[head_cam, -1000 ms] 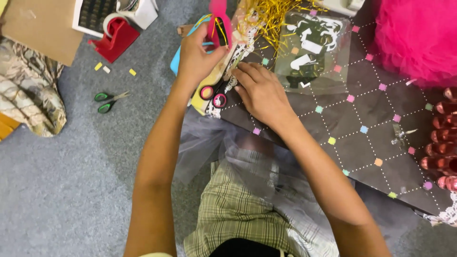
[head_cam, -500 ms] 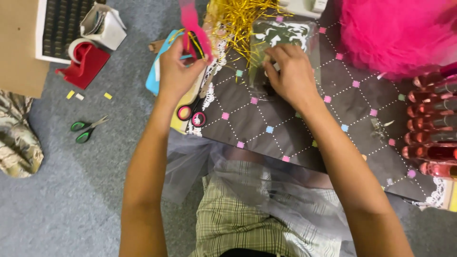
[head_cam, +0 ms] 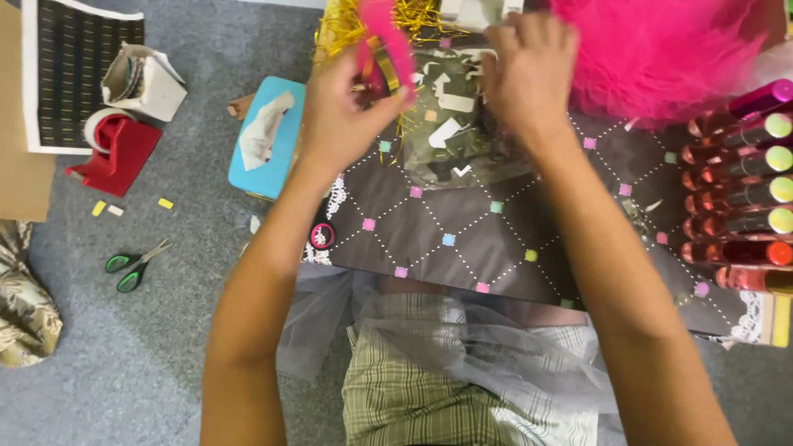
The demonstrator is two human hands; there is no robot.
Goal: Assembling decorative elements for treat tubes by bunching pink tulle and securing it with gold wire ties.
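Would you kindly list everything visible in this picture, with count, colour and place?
Patterned paper sheet: one, dark with coloured squares, centre.
Clear bag of paper scraps: one, transparent, on the sheet, under the right hand.
Pink strip: one, held in the left hand.
Gold tinsel: one bunch, top centre.
Pink tulle: one puff, top right.
Glitter tubes: about seven, assorted caps, right edge.
Tissue box: one, blue, left of the sheet.
Tape dispenser: one, red, left.
Scissors: one pair, green handles, on the carpet.
Left hand: closed on the strip.
Right hand: on the bag.
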